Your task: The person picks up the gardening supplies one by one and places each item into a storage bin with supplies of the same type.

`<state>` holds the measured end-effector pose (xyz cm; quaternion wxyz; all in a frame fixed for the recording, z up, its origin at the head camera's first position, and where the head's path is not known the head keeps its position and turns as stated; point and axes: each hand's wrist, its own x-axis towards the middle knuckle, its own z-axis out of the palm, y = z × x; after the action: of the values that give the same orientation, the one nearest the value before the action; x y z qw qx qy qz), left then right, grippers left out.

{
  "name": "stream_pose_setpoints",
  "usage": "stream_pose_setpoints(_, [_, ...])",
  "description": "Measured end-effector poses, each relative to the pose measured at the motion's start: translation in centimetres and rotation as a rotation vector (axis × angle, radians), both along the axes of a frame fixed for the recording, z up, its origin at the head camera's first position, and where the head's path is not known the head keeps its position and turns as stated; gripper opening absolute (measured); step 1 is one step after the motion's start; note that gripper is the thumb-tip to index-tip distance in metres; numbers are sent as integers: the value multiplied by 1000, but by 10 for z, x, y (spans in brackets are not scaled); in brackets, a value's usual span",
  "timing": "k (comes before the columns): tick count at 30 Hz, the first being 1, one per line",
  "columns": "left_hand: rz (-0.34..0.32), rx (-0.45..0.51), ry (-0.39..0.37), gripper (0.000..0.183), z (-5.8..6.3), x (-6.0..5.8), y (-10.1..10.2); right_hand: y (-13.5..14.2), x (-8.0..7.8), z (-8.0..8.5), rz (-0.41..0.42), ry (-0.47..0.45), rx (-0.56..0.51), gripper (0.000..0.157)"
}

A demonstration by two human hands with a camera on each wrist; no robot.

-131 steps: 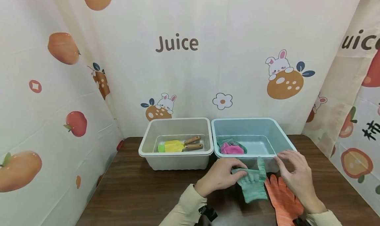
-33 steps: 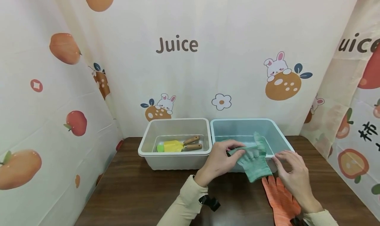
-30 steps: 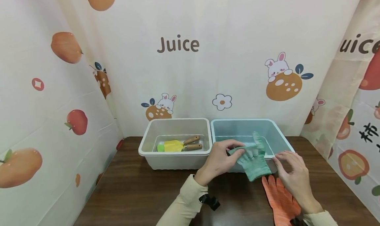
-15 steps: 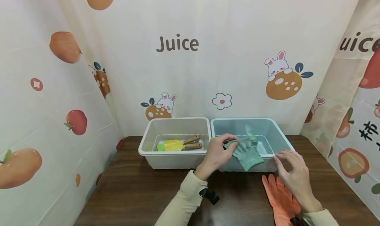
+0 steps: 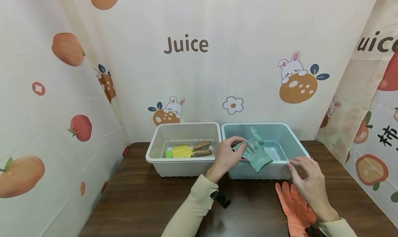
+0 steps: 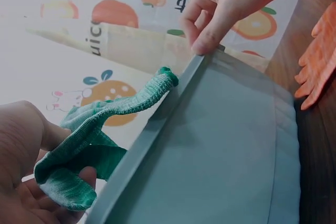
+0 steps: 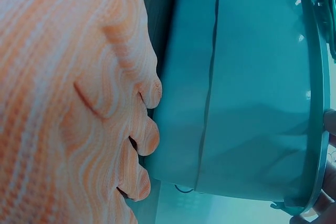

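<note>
My left hand (image 5: 226,157) pinches a green knit glove (image 5: 259,159) by its edge, above the front left part of a light blue plastic bin (image 5: 273,131). The glove droops over the bin's front rim, as the left wrist view also shows for the green glove (image 6: 107,111). At the bin's front right corner, my right hand (image 5: 312,181) grips the rim between thumb and fingers. Just below that hand lies an orange glove (image 5: 293,206), flat on the table; it fills the left side of the right wrist view. Only a sliver of something pink (image 5: 244,159) shows beneath the green glove.
A grey-white bin (image 5: 188,169) stands against the blue one on its left. Inside it lie yellow-green garden tools (image 5: 182,152) with wooden handles. Both bins stand at the back of a dark wooden table (image 5: 149,202), before a fruit-printed curtain (image 5: 258,40).
My left hand has lifted the green glove from in front of the blue bin and carried it up and leftward over the rim, covering the pink thing. My right hand has stayed at the corner.
</note>
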<state>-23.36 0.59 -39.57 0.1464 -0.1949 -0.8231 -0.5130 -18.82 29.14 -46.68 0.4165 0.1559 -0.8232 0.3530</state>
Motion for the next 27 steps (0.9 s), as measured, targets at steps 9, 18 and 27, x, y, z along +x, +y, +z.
stream_pose_setpoints(9, [14,21,-38,19,-4,-8,2,1,-1,0,3,6,0,25])
stream_pose_setpoints(18, [52,10,-54,19,-3,-19,6,0,-1,-1,-10,-10,1,25])
stream_pose_setpoints(27, [65,22,-51,19,6,-27,12,0,0,1,-6,-9,1,24])
